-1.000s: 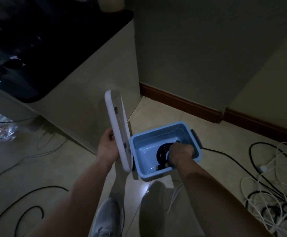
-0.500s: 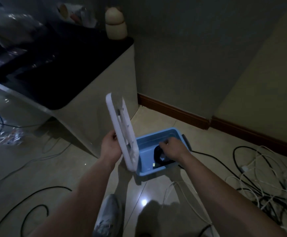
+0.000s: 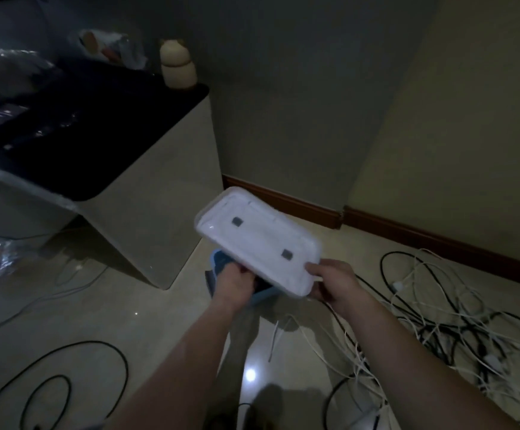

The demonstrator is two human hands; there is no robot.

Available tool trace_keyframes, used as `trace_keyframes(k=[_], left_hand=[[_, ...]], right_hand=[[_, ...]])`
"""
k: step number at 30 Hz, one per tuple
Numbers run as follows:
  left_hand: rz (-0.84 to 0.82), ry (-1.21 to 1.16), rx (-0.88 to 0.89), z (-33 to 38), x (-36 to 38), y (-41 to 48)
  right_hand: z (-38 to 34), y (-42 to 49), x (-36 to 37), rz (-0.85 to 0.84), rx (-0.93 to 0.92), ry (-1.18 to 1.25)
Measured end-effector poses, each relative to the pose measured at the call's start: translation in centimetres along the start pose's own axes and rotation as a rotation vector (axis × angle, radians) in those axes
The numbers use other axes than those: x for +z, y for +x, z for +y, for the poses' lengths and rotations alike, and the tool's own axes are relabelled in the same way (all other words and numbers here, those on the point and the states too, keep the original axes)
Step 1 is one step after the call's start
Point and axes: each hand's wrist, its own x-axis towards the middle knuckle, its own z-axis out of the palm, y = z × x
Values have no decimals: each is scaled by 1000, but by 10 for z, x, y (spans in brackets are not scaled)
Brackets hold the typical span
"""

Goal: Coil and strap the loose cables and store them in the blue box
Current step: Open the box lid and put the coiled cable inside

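The blue box (image 3: 221, 262) sits on the floor (image 3: 165, 321) in the middle of the frame. Most of it is hidden under the white lid (image 3: 258, 240). Only a bit of blue shows at the lid's left side and under its near edge. The lid is tilted above the box, with two small gray squares on it.

Both hands hold the lid. The left hand (image 3: 237, 283) has its grip closed on the lid's near edge, with the fingers tucked under it. The right hand (image 3: 333, 280) has its grip closed on the lid's near right corner, thumb on top.

The loose cables (image 3: 438, 321), white and black, lie in a messy heap on the floor at the right of the frame. A black cable (image 3: 66, 364) curls on the floor at the lower left.

At the left stands a pale bench (image 3: 147, 193) with a dark top. A tan jar (image 3: 178, 65) sits on its far corner. A brown board (image 3: 283, 201) runs along the bottom of the wall.
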Motion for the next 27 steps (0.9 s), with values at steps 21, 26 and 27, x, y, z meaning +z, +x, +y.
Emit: trace_keyframes(k=[21,26,27], left_hand=[[-94,1403,401,-33,90,61],[-2,1418,469,-26,53,54],[5,1433,488,-24,48,51]], right_hand=[[29,79,-139,867,-377,-319],[34,78,-113,688,-280,-434],[36,79,-105,633,-266,-452]])
